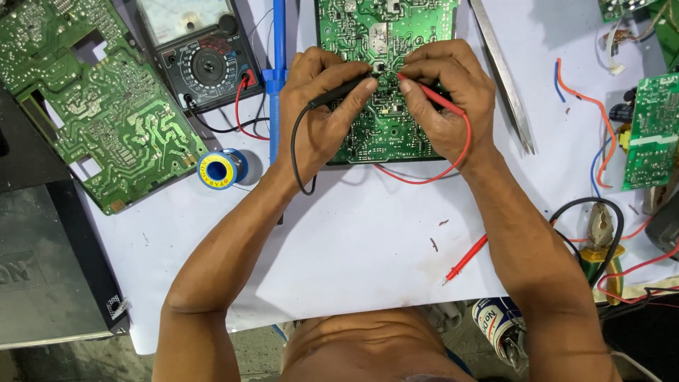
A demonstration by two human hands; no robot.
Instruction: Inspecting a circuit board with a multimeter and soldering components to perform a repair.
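Left hand (322,106) pinching the black probe (339,90), right hand (449,99) pinching the red probe (431,97), tips on the green circuit board (375,42) lying flat on the counter (353,233). Board looks stiff, light, fragile; edges seem safest.

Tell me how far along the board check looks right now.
Done: both leads are plugged into the analog multimeter. In hand: left hand holds the black probe and right hand the red probe, tips on the middle circuit board. Left: the meter's reading is not legible.
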